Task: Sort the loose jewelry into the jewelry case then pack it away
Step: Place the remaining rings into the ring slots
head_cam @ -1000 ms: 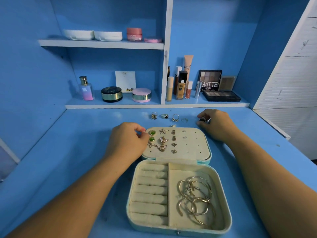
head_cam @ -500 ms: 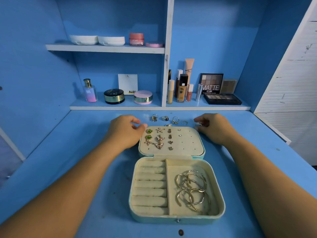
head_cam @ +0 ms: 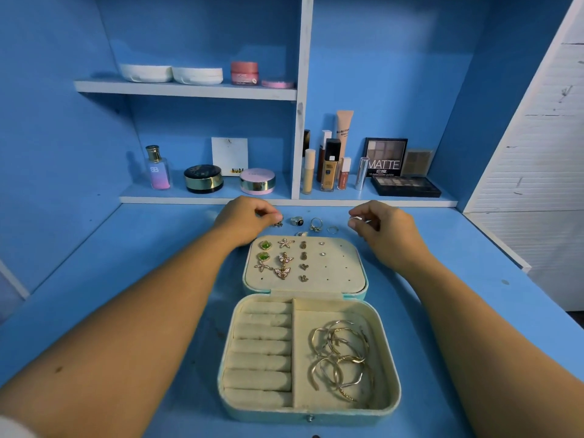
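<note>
Both hands have reached past the lid (head_cam: 335,270) to the loose rings (head_cam: 316,223) — my right hand (head_cam: 387,230) pinches a silver ring (head_cam: 355,219) at their right end; my left hand (head_cam: 249,221) curls over a gold ring (head_cam: 278,223), grip unclear. I'd press each band firmly between the ring rolls (head_cam: 262,346) in the open jewelry case (head_cam: 284,417) — left compartment.

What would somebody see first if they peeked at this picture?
The open jewelry case in the middle of the blue desk, gold bangles piled in its right compartment and earrings pinned on its lid. Behind it lies a row of loose rings; the right hand pinches a silver ring there.
</note>
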Demonstrator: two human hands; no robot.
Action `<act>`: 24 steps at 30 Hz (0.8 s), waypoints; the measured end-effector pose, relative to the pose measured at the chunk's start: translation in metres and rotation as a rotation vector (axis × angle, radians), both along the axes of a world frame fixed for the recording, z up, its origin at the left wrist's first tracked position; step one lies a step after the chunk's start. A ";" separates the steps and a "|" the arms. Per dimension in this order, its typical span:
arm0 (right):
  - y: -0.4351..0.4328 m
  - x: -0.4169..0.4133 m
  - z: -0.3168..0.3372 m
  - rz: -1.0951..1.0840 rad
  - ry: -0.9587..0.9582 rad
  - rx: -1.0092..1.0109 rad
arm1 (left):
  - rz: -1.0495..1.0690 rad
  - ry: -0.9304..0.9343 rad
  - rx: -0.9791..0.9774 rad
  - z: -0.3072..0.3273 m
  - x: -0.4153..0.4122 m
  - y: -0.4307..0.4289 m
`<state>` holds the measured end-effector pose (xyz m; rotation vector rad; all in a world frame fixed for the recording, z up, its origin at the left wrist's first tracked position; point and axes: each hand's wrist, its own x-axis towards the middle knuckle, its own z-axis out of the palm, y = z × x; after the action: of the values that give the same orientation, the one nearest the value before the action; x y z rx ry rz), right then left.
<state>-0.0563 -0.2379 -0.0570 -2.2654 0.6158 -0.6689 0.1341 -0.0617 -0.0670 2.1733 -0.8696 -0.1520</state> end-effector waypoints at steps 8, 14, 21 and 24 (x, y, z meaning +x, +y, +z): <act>0.016 -0.004 0.006 0.077 -0.087 0.001 | 0.041 0.358 -0.255 0.014 -0.013 0.030; 0.048 -0.013 0.016 0.244 -0.132 -0.012 | -0.135 0.129 -0.163 0.039 -0.052 0.073; 0.064 -0.021 0.016 0.449 -0.004 -0.153 | -0.449 -0.208 -0.060 0.032 -0.089 0.105; 0.064 -0.019 0.012 0.477 0.009 -0.200 | -0.511 -0.312 -0.032 0.023 -0.094 0.112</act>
<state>-0.0753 -0.1742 -0.0450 -2.4721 -0.0015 -0.4964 0.0405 0.0503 -0.0441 1.9303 -1.5848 -0.0478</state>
